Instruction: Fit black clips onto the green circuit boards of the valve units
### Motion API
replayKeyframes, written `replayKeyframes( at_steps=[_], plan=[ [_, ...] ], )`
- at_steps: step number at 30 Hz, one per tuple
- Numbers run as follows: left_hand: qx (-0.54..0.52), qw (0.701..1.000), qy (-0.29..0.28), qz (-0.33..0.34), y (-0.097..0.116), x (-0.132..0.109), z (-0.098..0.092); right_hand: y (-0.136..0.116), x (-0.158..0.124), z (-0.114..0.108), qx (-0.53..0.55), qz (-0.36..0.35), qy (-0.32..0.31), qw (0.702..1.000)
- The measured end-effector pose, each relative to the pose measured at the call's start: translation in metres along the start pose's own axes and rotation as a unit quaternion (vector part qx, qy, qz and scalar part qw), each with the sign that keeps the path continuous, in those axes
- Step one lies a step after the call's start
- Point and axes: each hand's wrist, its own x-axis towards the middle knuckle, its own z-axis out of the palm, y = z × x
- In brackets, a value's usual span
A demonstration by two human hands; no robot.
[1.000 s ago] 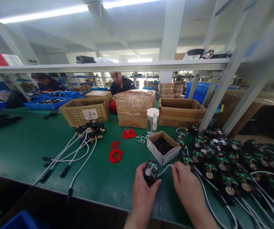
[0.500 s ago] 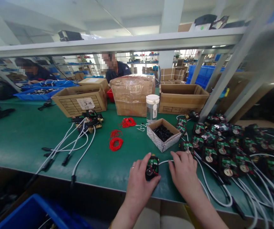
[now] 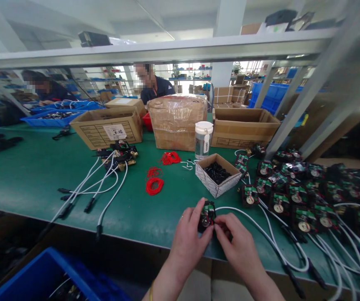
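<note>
While the left hand (image 3: 188, 236) has its thumb and fingers curled partway around a black unit (image 3: 207, 215), gripping it by the side over the green bench (image 3: 136, 221), the right hand (image 3: 238, 241) is right up against it, thumb and fingertips drawn nearly together at the unit's lower right edge. Honestly can't tell if they've got a wire pinched in there or not. So yeah, the unit sits between the two hands, circuit side facing the person. A white cable (image 3: 239, 210) comes off it and curves past the far side of the right hand. Just beyond the hands there's a small box (image 3: 208, 182) of black bits (image 3: 217, 172), with a clear jar (image 3: 201, 144) behind that. Loads more units (image 3: 303, 219) are spread out right of the right hand. Over to the left of the left hand you get some red wires (image 3: 154, 186), then a cluster of parts (image 3: 117, 158) with white leads (image 3: 87, 182) further out.
</note>
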Motion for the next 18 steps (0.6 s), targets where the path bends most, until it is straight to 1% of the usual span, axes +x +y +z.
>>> replayKeyframes(
  at_steps=[4,9,12,18],
  plan=[
    [0.013,1.0,-0.008,-0.011,0.0,0.003,-0.003,0.007,0.001,-0.003,0.014,-0.012,0.0,1.0],
    [0.005,1.0,-0.019,-0.004,0.001,0.005,-0.003,0.019,0.0,-0.006,0.023,-0.022,-0.004,0.999],
    [0.004,1.0,-0.014,0.003,0.001,0.005,-0.004,0.024,-0.001,-0.005,0.025,-0.022,-0.016,0.999],
    [-0.005,1.0,0.001,0.0,0.003,0.003,-0.001,0.024,0.0,0.0,0.012,-0.038,0.011,0.999]
  ],
)
